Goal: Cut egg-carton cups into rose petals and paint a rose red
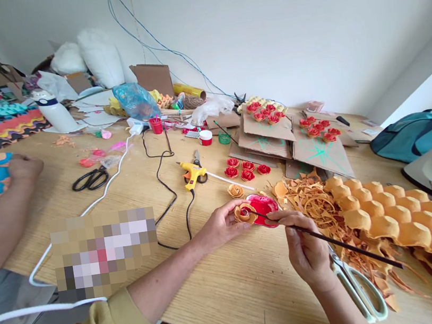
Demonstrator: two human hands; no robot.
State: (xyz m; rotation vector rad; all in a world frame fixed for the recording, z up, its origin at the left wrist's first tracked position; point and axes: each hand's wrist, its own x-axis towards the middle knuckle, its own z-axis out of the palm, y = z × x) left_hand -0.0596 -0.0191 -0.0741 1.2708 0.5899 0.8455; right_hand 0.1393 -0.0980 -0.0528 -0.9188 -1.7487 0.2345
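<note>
My left hand (224,222) grips an orange paper flower (244,213) by its side, just left of a dish of red paint (261,206). In my right hand (303,241) is a long, dark paintbrush (344,245), its tip inside the flower, where a bit of red shows at the centre. One unpainted orange flower (235,191) lies just behind my left hand. Several red flowers (247,166) sit on the table beyond it. Light green scissors (357,284) lie beside my right wrist, partly covered by it.
Orange egg trays (403,210) and paper scraps (314,202) lie to the right. A yellow glue gun (193,174), its cord and black scissors (90,179) are ahead. Cardboard sheets (321,155) carry more red flowers. At left, a co-worker's hands (24,170) hold a blue-and-orange carton strip.
</note>
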